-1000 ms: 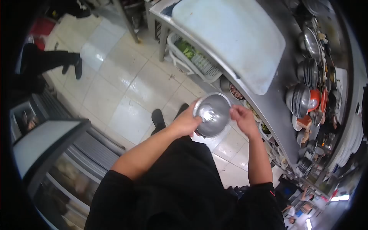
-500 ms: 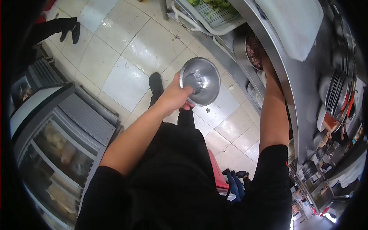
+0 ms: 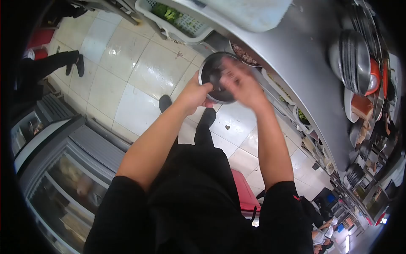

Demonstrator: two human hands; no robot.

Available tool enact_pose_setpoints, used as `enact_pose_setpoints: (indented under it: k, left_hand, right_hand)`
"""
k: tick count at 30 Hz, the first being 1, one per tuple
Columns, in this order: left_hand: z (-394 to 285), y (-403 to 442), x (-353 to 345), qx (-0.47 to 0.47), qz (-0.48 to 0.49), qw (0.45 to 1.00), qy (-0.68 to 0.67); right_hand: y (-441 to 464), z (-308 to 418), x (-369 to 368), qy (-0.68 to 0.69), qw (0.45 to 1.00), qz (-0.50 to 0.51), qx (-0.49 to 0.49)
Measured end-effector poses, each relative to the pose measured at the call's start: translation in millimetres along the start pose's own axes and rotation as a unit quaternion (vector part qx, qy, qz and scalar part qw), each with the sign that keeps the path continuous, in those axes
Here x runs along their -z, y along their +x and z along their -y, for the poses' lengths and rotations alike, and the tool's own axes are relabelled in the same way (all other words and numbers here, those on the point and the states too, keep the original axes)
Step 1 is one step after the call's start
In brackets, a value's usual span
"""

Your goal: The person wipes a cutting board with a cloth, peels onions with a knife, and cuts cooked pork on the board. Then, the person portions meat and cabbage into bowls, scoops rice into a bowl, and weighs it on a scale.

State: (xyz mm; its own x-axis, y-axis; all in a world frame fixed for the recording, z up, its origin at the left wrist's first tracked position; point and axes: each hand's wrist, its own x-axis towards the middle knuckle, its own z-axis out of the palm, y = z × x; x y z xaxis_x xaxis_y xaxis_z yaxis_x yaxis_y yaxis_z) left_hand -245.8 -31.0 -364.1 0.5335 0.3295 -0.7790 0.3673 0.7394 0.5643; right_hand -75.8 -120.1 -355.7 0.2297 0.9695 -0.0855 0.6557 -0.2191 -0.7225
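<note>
My left hand (image 3: pixel 198 95) grips a round metal bowl (image 3: pixel 207 75) by its near-left rim, thumb over the inside edge. The bowl is held above the floor, in front of my body. My right hand (image 3: pixel 243 84) is over the bowl's opening and hides part of it. Its fingers are smeared by motion, so whether anything is in them does not show. Just beyond this hand, a metal container of small reddish-brown pieces that look like meat (image 3: pixel 245 54) sits on the shelf below the counter.
A steel counter (image 3: pixel 308 72) runs along the right, with a white board (image 3: pixel 253 15) and stacked metal bowls (image 3: pixel 355 63). Under it are a white basket (image 3: pixel 195 31) of greens and several trays. A glass-topped cabinet (image 3: pixel 63 178) stands left. Another person's leg (image 3: pixel 59 62) shows upper left.
My right hand has come out of the container under the counter and moved left over the bowl. My left hand still holds the bowl. The view has shifted.
</note>
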Motion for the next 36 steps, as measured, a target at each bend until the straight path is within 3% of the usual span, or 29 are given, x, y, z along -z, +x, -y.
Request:
enact_pose_setpoints:
  k: [1, 6, 9, 10, 13, 18, 20, 23, 27, 29, 35, 36]
  left_hand:
    - [-3.0, -7.7, -2.4, -0.005, 0.001, 1.000, 0.016]
    - [-21.1, -59.8, -7.8, 0.001, 0.020, 0.997, 0.072]
    - [-28.5, -85.0, -15.0, -0.005, 0.044, 0.994, 0.104]
    - [-32.5, -92.8, -17.6, -0.007, 0.055, 0.992, 0.113]
    - [-46.2, -119.0, -28.6, -0.029, 0.076, 0.989, 0.122]
    - [-97.7, -147.2, -64.3, -0.171, 0.080, 0.971, 0.145]
    - [-130.4, -152.7, -83.7, -0.183, 0.061, 0.971, 0.140]
    - [-156.0, -126.0, -107.1, -0.170, 0.052, 0.976, 0.123]
    - [-133.6, -91.6, -115.0, -0.245, 0.045, 0.968, -0.005]
    - [-126.8, -98.8, -112.1, -0.201, 0.062, 0.978, 0.010]
    - [-95.1, -118.9, -88.4, -0.136, 0.122, 0.980, 0.081]
    - [-91.4, -127.1, -87.6, -0.138, 0.139, 0.977, 0.083]
  right_hand:
    - [-7.7, 26.0, 11.1, -0.016, 0.998, 0.053, -0.039]
    - [-43.9, 71.9, 56.0, 0.079, 0.974, 0.029, -0.211]
    - [-68.8, 82.9, 71.2, 0.074, 0.997, -0.024, 0.028]
    - [-71.2, 95.6, 85.3, 0.114, 0.993, -0.028, 0.010]
    - [-82.8, 109.2, 122.7, 0.118, 0.977, -0.171, -0.042]
    - [-91.0, 97.5, 197.3, -0.131, 0.913, -0.387, -0.019]
    - [-76.7, 92.7, 225.2, -0.278, 0.868, -0.411, 0.017]
    - [-60.6, 72.2, 244.0, -0.342, 0.879, -0.333, 0.021]
    - [-51.8, 55.6, 261.7, -0.305, 0.912, -0.273, -0.030]
    - [-50.1, 61.7, 270.9, -0.233, 0.935, -0.258, -0.067]
    - [-54.3, 85.3, 274.7, -0.127, 0.903, -0.410, 0.002]
    - [-63.5, 101.1, 271.5, -0.170, 0.900, -0.400, 0.019]
